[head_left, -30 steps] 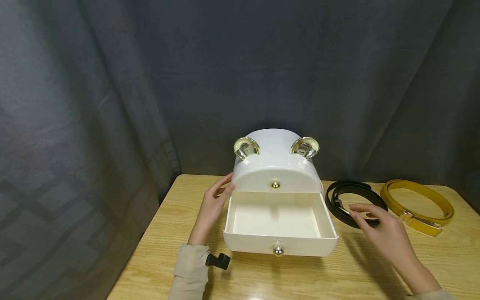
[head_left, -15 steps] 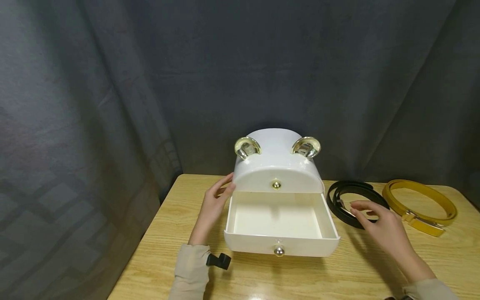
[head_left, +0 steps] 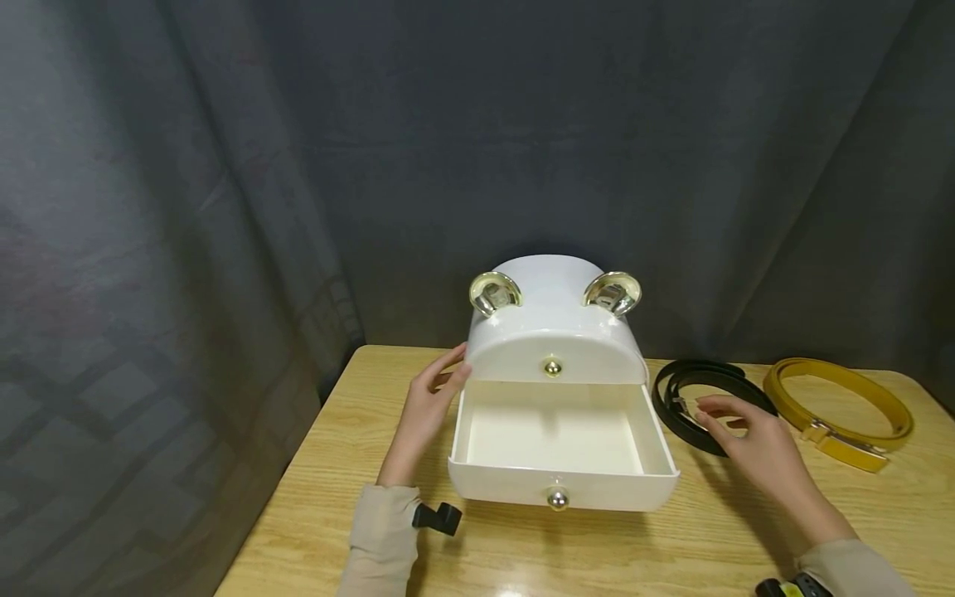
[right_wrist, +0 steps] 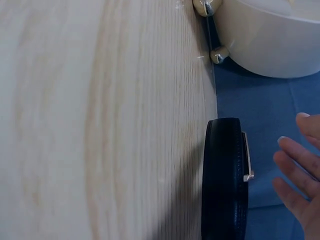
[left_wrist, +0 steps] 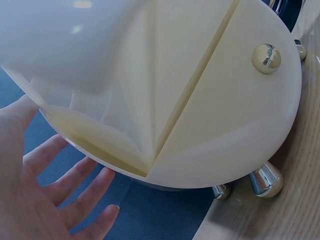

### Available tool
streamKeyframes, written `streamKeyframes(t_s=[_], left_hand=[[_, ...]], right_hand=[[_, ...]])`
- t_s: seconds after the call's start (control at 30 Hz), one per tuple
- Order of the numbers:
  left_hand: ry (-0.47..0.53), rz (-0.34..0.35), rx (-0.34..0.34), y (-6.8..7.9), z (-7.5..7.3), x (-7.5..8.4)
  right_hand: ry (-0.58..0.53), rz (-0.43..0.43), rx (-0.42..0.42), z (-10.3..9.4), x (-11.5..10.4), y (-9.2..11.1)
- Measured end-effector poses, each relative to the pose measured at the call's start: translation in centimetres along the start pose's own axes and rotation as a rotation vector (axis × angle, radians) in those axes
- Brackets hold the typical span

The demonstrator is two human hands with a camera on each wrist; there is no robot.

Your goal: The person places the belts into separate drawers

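Note:
A white box (head_left: 548, 286) with two gold ear shapes stands at mid-table, its lower drawer (head_left: 503, 485) pulled out and bare inside. My left hand (head_left: 425, 406) rests against the box's left side; its fingers (left_wrist: 82, 200) are spread in the left wrist view. To the right of the box lies a coiled black belt (head_left: 675, 427), with a metal buckle (right_wrist: 248, 160) in the right wrist view. Over this belt hovers my right hand (head_left: 761, 448), thumb and fingers loosely bent and holding nothing. In the right wrist view a gap separates its fingertips from the belt.
A coiled yellow belt (head_left: 850, 454) with a gold buckle lies at the far right of the wooden table (head_left: 298, 506). Dark grey curtain (head_left: 597, 149) hangs behind and to the left. The upper compartment's gold knob (head_left: 552, 367) faces forward.
The whole scene has shifted slightly right in the head view. My right hand has come a little closer to the black belt's buckle, and its wrist camera now shows. The left hand stays put.

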State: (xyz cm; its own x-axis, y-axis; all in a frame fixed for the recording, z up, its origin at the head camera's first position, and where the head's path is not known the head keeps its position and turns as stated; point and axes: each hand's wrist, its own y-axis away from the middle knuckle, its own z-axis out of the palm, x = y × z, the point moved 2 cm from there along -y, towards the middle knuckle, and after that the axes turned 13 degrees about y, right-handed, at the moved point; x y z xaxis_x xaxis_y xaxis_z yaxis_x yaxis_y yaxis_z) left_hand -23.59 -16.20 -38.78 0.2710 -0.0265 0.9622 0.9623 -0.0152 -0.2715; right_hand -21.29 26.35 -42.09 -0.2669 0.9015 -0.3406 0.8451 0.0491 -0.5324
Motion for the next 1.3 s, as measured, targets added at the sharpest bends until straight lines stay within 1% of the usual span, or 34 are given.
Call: streamKeyframes(t_s=[0.33,0.63,0.83,1.3], left_hand=[[0.002,0.011,-0.002,0.0,0.1,0.2],[-0.005,-0.003,0.008,0.0,0.0,0.0],[0.002,-0.004,0.005,0.0,0.0,-0.1],[0.009,-0.011,0.005,0.1,0.3,0.1]], right_hand=[[0.017,0.018,-0.044,1.0,0.4,-0.5],[-0.036,0.093,-0.091,1.7,1.3,-0.9],[-0.031,0.119,-0.122,2.3,1.6,-1.0],[-0.035,0.103,-0.159,3.4,2.4,-1.2]])
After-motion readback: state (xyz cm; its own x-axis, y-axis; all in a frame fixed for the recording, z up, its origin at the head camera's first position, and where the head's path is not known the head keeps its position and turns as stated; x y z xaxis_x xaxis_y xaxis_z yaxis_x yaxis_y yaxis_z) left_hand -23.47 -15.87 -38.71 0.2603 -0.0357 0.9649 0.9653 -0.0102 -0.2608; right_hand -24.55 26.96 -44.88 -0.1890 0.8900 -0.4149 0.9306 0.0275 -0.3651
